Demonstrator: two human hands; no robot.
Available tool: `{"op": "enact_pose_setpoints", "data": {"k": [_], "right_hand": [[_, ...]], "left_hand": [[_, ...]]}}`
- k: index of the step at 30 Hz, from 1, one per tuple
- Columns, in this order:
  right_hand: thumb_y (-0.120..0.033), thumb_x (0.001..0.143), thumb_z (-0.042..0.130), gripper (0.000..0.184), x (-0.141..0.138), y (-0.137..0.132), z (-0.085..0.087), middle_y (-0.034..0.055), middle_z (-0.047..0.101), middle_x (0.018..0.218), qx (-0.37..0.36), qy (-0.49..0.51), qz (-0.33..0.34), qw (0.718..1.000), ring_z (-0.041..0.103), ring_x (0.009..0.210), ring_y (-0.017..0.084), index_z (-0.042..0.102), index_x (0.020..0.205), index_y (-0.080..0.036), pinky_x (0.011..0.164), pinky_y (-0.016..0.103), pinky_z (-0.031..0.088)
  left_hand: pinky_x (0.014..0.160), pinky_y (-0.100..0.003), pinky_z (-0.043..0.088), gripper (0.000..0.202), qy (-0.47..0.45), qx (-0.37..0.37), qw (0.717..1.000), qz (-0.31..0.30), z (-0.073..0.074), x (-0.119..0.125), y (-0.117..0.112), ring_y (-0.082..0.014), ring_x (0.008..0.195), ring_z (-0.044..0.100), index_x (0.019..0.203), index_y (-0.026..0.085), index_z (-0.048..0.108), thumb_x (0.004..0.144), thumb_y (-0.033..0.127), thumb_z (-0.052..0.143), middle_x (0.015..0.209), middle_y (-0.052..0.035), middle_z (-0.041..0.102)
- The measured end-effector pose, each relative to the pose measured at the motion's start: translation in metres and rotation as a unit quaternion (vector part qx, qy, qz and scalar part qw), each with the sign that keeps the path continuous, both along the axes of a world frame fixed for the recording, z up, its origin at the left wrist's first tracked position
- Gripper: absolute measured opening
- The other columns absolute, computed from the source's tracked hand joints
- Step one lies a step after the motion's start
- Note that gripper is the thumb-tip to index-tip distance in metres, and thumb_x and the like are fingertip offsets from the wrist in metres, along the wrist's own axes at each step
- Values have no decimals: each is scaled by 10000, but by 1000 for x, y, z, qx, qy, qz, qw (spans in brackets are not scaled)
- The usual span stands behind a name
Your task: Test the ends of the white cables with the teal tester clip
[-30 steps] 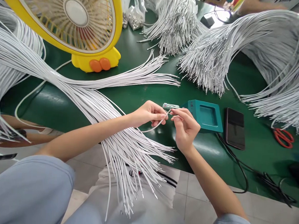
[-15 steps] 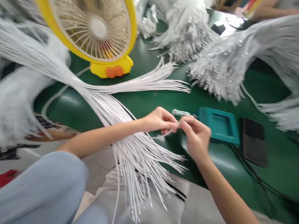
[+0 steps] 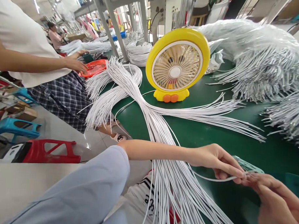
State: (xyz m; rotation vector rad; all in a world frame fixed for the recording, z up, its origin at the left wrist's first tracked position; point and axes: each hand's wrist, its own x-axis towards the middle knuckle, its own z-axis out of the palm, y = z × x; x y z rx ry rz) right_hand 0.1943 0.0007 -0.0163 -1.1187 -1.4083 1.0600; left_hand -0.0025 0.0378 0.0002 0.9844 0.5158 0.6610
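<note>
My left hand [image 3: 221,162] is closed in a pinch on a thin white cable [image 3: 214,178] near its end. Fingertip to fingertip with it, my right hand [image 3: 279,198] is pinched at the same end; whatever small part lies between the fingers is hidden. Just behind the fingertips lies a pale green, flat object [image 3: 248,165], partly covered. Under my left forearm runs a large bundle of white cables [image 3: 171,178], its loose ends hanging over the table edge toward my lap. Another strand group [image 3: 208,115] fans out to the right.
A yellow fan [image 3: 174,96] stands on the green table [image 3: 193,133]. Plastic-wrapped cable bundles [image 3: 259,70] lie at the back right. On the left, a co-worker in a plaid skirt [image 3: 64,99] reaches to a red basket [image 3: 94,69]. Red [image 3: 52,151] and blue stools [image 3: 16,128] stand below.
The view has swung left and up, so the fan and bundles appear farther right and the co-worker is in sight. Both hands still meet at the cable end.
</note>
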Motion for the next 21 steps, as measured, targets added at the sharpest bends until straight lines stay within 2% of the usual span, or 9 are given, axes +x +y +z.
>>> {"op": "enact_pose_setpoints", "data": {"k": [4,9,14,21], "right_hand": [[-347,803,593,163,-8,-2,12,44,680,958,-27,-1,-26,999,654,852,307,724,900,-341,616,436,582],[-322,787,617,110,-14,-2,17,66,664,875,-14,-1,-16,1000,636,824,290,723,777,-296,603,410,552],[-284,813,595,134,-15,-7,23,42,649,781,-2,-10,20,1000,596,708,191,714,793,-224,640,346,508],[-281,801,660,75,-22,-11,23,37,660,818,10,-49,21,999,627,784,180,673,797,-207,637,302,525]], "left_hand": [[495,-217,449,402,1,11,1000,-16,-1,-1,2,-70,529,523,795,79,691,560,363,851,726,-34,659],[516,-209,482,392,23,18,1000,5,5,-2,-2,-67,528,539,796,82,691,597,392,823,675,-11,642],[462,-179,446,318,56,43,994,83,14,2,-17,-49,469,530,785,69,702,673,358,779,626,-9,639],[442,-177,440,278,101,72,982,143,4,8,-22,-61,409,520,686,59,667,660,309,785,471,13,565]]}}
